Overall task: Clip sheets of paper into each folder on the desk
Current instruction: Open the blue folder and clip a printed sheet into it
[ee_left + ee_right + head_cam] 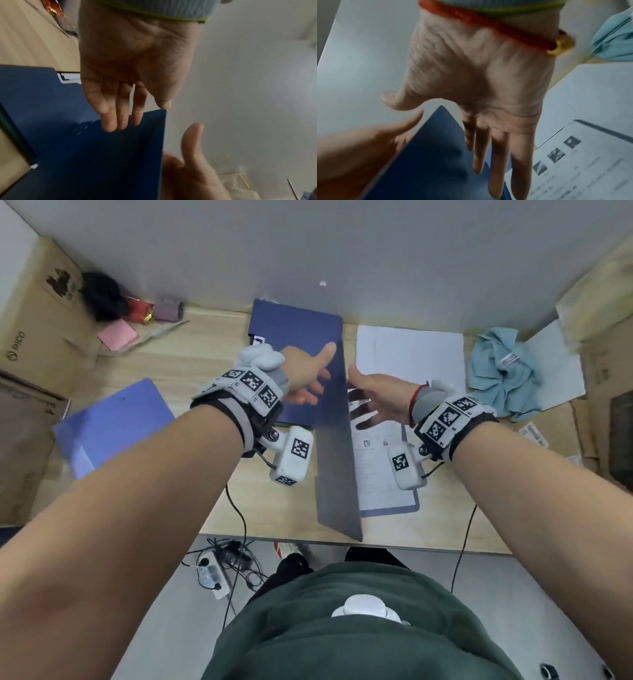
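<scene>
A dark blue folder lies open at the desk's middle, and its cover (337, 457) (102, 155) (428, 155) stands nearly upright. A printed sheet (380, 481) (582, 169) lies on the folder's right half. My left hand (317, 374) (137, 115) is on the cover's left face with straight fingers, its thumb at the top corner. Just right of the cover is my right hand (363, 397) (479, 121), flat, with fingers stretched along the inner face. Neither hand is curled round anything. The folder's clip is hidden.
A second dark blue folder (294, 330) lies behind, a lighter blue folder (113, 426) at the left. A white paper stack (411, 354) sits back right beside a teal cloth (503, 371). Cardboard boxes (30, 320) flank the desk. Pink notes (118, 334) lie back left.
</scene>
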The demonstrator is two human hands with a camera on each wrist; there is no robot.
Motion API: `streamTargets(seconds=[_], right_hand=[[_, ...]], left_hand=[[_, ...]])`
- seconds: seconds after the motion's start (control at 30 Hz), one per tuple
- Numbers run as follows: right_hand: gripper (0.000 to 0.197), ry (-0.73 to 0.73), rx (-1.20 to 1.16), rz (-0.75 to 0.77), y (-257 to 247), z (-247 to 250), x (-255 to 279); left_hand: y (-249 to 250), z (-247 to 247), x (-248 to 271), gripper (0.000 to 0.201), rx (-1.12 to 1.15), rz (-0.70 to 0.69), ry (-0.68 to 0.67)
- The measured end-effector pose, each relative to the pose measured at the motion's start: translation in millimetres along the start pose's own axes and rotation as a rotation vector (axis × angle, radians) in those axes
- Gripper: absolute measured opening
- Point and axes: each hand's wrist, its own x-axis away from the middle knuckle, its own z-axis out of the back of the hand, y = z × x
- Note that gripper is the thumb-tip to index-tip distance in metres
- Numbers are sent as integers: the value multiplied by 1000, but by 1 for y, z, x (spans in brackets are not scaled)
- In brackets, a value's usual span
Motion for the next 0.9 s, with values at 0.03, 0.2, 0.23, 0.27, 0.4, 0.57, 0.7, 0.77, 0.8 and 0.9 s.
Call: streamTargets(seconds=[0.03,0.2,0.23,0.27,0.4,0.57,0.7,0.77,0.8,0.9], right_hand=[[93,26,-18,1,4,9,2],[72,233,-23,-33,41,49,16],[60,273,-19,-55,53,58,16],[53,316,-15,-91,67,66,13],[55,357,55,-296,116,80,-10],[59,351,127,-385,154,75,-35],[70,363,211,-356,167,72,-49],[82,363,210,-350,173,76,-55],[75,346,201,-349,175,76,-56],[50,320,156,-360,171,76,-52]], left_hand=[[-1,-7,-4,64,-15,15,-13],[-24,-51,-40,59,-87,152,-4],[-33,-62,-51,64,-120,189,9],[-47,-71,-65,73,-160,220,25],[-83,-96,-86,89,-348,343,72],[-93,-118,-67,61,-454,381,-22],[-104,-133,-68,65,-314,420,-89],[-110,-135,-74,66,-198,428,-76],[-115,-134,-80,70,-151,415,-39],[-123,-126,-91,51,-36,313,30]])
